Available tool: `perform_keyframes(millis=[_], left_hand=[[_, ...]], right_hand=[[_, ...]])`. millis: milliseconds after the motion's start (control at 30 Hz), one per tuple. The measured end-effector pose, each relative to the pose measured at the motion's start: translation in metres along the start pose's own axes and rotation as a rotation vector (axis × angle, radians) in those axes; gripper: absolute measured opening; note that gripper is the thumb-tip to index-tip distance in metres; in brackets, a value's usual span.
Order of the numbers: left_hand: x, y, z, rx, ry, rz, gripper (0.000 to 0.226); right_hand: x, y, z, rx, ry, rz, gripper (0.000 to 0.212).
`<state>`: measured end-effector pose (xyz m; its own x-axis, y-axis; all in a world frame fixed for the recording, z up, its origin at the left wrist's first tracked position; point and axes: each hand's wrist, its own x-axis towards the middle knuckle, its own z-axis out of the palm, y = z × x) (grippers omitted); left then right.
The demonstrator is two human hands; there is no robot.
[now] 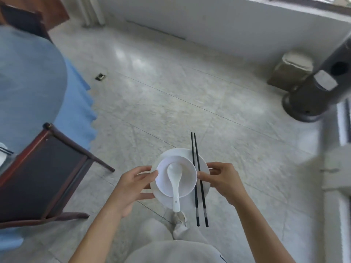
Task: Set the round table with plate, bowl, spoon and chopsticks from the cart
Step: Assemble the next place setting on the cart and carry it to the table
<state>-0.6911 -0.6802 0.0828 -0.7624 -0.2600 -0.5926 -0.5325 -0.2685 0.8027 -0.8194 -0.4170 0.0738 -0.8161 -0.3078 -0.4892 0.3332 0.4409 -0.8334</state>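
Pale, glossy stone floor (171, 92) fills the view, with a white wall (209, 25) at the far side. Over it, between the two hands, hangs a round white plate (176, 151), smooth and glazed, held level.

The left hand (131, 186) grips the plate's left rim, fingers curled beneath and the thumb lying over the top, its tip touching the side of the bowl (187, 179). The right hand (224, 179) grips the opposite rim the same way, and its thumb presses down on the chopsticks (196, 205), pinning them to the plate.

The bowl is white, round and shallow and sits on the plate, nearer the left hand. A white ceramic spoon (175, 185) lies in it, scoop in the hollow, its handle running over the near rim toward the person's body. The chopsticks are thin, straight and black with pale bands near the near ends. They lie side by side across the plate just beside the bowl, right under the right thumb, and both ends stick out well past the rim.

Left of the left hand stands a dark wooden chair (47, 177) with a black seat. Beyond it is the table (28, 82) under a blue cloth with a scalloped hem. Far beyond the right hand are a beige bin (290, 71) and a dark grey stand (313, 95) on a round base.
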Motion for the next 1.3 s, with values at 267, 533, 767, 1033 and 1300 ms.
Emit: perform_keyframes(millis=[267,533,767,1033,1300], left_hand=[[0.115,0.082,-0.041,-0.116,0.114,-0.004,0.064],[0.259,0.184,-0.114,-0.159,0.166,0.047,0.065],[0.362,0.298,-0.172,-0.158,0.194,0.089,0.058],[0.489,0.382,-0.223,-0.203,0.284,0.083,0.057],[0.626,0.473,-0.252,-0.279,0.395,0.084,0.062]], right_hand=[[0.161,-0.099,0.023,-0.099,-0.097,-0.032,0.035],[0.330,-0.215,0.075,-0.173,-0.128,-0.071,0.034],[0.459,-0.329,0.110,-0.205,-0.153,-0.114,0.040],[0.616,-0.420,0.149,-0.258,-0.213,-0.149,0.030],[0.793,-0.516,0.169,-0.322,-0.306,-0.187,0.031]])
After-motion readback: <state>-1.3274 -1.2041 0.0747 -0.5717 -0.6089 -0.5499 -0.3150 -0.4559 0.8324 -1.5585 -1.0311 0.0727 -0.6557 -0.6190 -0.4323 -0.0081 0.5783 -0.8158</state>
